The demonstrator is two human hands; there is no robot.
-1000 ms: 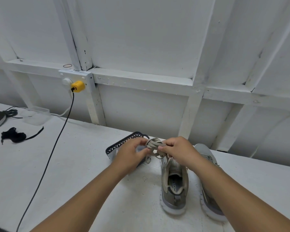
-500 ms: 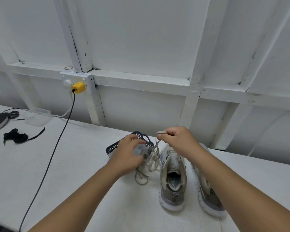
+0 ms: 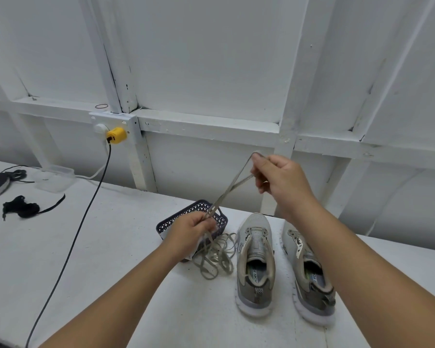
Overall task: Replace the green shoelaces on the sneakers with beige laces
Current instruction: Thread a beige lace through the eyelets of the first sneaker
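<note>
Beige lace (image 3: 232, 187) stretching between our hands, loose loops lying on table (image 3: 111, 247) left of sneakers (image 3: 255, 262). Right hand (image 3: 281, 183) pinching far end up high; left hand (image 3: 190, 231) gripping lace low, near basket (image 3: 176, 219). Sneakers looking bare, no laces. We are thinking threading is not starting yet.

Beige lace (image 3: 232, 187) between both grips; grey-beige sneakers (image 3: 256, 262) with white soles below the right grip; dark lattice-patterned basket (image 3: 199, 209) behind the left grip; white tabletop (image 3: 98, 247); yellow plug (image 3: 116, 135).
</note>
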